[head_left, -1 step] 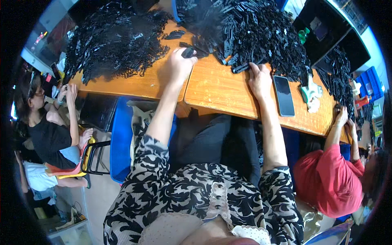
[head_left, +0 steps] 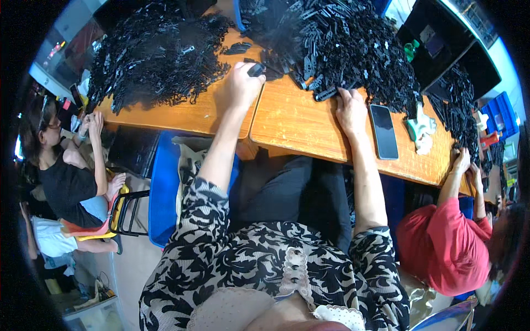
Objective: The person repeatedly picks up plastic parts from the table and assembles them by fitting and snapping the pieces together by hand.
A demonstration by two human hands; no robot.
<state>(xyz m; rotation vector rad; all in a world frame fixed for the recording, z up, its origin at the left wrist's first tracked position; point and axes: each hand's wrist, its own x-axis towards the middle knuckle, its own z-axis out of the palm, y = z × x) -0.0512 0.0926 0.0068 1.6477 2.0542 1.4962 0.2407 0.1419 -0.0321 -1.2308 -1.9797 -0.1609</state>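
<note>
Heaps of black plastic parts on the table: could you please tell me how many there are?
3: one heap far left, a larger one beyond both hands, a smaller one at the right end. More may lie beyond the picture's edge.

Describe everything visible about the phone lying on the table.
The phone is a slim dark rectangle with rounded corners and a glossy black face, screen off. It lies flat on the wooden table, long side running away from the person, just right of the right hand, which does not touch it. Its far end is close to the pile of black plastic parts.
</note>
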